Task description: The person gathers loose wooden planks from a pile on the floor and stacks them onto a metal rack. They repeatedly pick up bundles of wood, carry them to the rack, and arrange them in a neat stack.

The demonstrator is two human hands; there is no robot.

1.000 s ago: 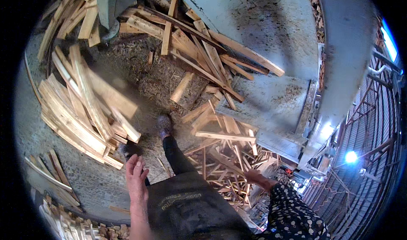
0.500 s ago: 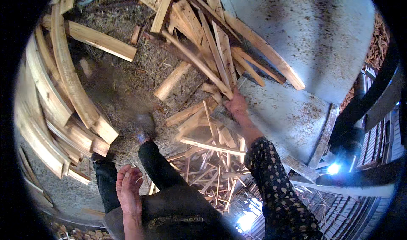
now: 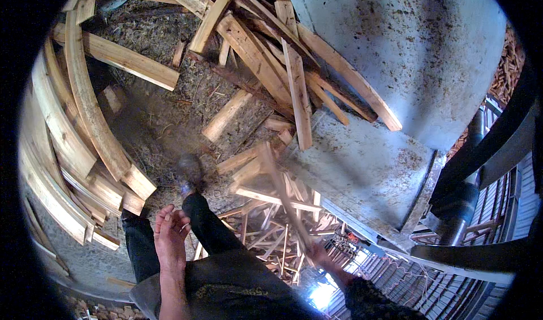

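My right hand point(image 3: 321, 256) is closed around one end of a long, thin wood strip point(image 3: 287, 198), both smeared by motion. The strip slants up and away over a heap of wood offcuts point(image 3: 274, 238). My left hand point(image 3: 171, 238) is raised in front of my dark apron point(image 3: 237, 286), fingers loosely bent and apart, with nothing visible in it. Ahead, several loose boards point(image 3: 254, 51) lean across each other against a light grey metal surface point(image 3: 362, 161). One short board point(image 3: 297, 94) points toward me at that surface's edge.
Long pale boards point(image 3: 62, 145) are stacked on the left. A short wood block point(image 3: 227, 115) lies on the debris-strewn ground. Dark machine parts point(image 3: 461, 207) and a bright light point(image 3: 322, 297) are at the right and lower right. My legs point(image 3: 206, 221) stand beside the offcuts.
My right hand has swung from the leaning boards back toward me and down, carrying the wood strip over the offcut heap. My left hand stays nearly in place.
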